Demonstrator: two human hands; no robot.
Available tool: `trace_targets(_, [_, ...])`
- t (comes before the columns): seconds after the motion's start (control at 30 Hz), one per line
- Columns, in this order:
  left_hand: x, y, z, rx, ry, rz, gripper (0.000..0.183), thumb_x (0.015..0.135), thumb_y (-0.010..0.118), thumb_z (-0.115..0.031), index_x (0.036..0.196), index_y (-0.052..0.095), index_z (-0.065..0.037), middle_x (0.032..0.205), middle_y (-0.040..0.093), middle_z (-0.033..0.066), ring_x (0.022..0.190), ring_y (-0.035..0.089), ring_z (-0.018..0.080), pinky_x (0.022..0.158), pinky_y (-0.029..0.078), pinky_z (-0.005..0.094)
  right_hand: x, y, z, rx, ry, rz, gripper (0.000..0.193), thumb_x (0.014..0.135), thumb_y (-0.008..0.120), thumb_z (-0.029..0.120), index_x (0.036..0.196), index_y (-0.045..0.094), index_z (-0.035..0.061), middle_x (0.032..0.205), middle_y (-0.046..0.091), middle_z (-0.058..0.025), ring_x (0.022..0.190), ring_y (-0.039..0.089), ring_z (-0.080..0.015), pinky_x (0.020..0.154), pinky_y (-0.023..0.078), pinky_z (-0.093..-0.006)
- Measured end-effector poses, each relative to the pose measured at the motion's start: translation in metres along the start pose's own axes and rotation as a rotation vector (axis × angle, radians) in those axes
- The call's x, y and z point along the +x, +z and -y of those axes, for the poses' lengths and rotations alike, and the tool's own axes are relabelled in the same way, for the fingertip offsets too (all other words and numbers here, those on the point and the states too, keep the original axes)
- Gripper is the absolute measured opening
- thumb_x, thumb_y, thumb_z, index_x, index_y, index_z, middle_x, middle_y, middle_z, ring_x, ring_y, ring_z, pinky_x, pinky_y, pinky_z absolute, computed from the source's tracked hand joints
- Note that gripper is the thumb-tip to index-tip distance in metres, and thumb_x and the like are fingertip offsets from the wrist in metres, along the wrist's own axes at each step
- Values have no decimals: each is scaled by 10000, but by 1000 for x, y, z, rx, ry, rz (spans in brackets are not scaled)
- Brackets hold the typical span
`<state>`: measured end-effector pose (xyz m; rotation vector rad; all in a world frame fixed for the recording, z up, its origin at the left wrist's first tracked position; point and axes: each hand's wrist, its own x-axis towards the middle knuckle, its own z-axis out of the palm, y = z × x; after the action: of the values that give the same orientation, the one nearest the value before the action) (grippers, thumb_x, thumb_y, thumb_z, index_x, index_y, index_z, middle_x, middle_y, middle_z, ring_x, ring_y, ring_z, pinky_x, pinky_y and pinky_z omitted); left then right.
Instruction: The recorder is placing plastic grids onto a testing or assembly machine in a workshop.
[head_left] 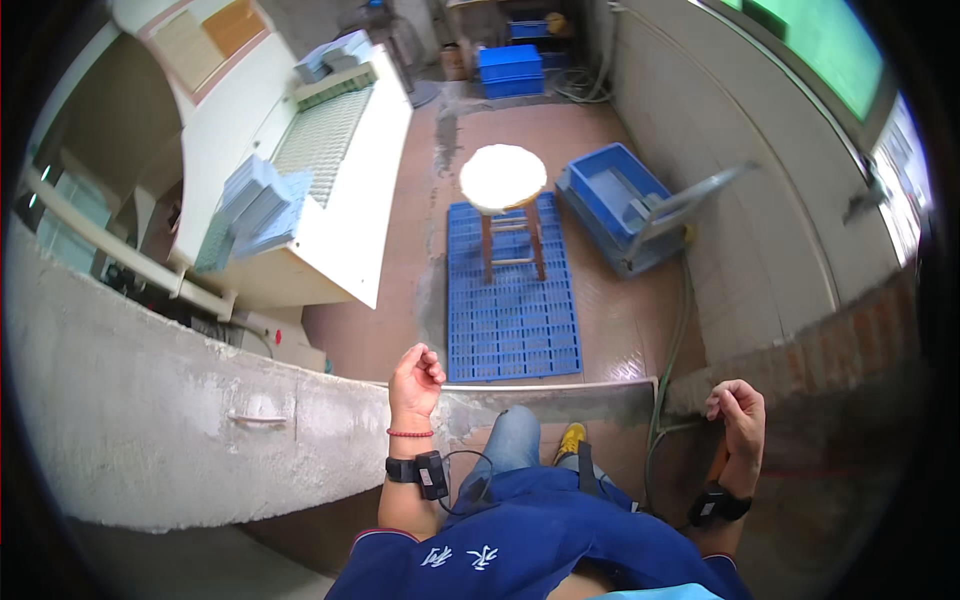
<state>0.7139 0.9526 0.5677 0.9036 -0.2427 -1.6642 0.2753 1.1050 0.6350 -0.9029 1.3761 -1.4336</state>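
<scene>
1. Two bare hands hang in midair: left hand (416, 374) half open, right hand (740, 408) loosely curled, neither visibly holding anything.
2. The stool (503, 178) stands on the blue mat (514, 345), between its side edges and nearer its far edge.
3. Sound footing probably calls for stepping high over the white strip (600, 383) along the mat's near edge.
4. Best keep the left arm (405, 510) off the rough wall (200, 390).
</scene>
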Motion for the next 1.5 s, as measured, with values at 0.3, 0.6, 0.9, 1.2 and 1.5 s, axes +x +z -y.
trace_targets(0.3, [38, -13, -79, -159, 367, -217, 87, 829, 548, -153, 782, 543, -79, 668, 545, 34, 533, 465, 126, 488, 363, 247, 154, 67, -9, 66, 64, 278, 136, 833, 566, 120, 803, 541, -10, 679, 553, -51, 576, 513, -104, 564, 422, -215])
trace_targets(0.6, [196, 32, -142, 33, 313, -50, 110, 860, 503, -140, 819, 549, -49, 692, 570, 61, 553, 497, 119, 486, 395, 239, 345, 220, 0, 36, 59, 411, 114, 838, 537, 85, 771, 531, -6, 685, 551, -64, 600, 518, -108, 546, 420, -218])
trace_targets(0.9, [304, 73, -204, 283, -98, 212, 133, 887, 467, -146, 850, 529, -34, 725, 571, 52, 589, 515, 78, 531, 435, 203, 483, 422, 31, -28, 155, 756, 142, 834, 565, 114, 803, 570, -24, 748, 599, -70, 649, 537, -95, 617, 431, -215])
trace_targets(1.2, [369, 80, -239, 107, -64, 297, 136, 896, 450, -143, 880, 527, -32, 753, 576, 54, 624, 538, 94, 570, 453, 214, 593, 538, 62, -68, 59, 1006, 153, 830, 584, 124, 779, 589, -21, 735, 608, -61, 621, 555, -95, 595, 452, -206])
trace_targets(1.5, [460, 82, -262, -97, 71, 97, 146, 887, 468, -178, 867, 536, -51, 758, 576, 62, 623, 523, 107, 576, 424, 239, 809, 686, 80, -278, -166, 1009, 157, 834, 580, 161, 837, 595, 5, 724, 607, -34, 612, 549, -82, 564, 451, -207])
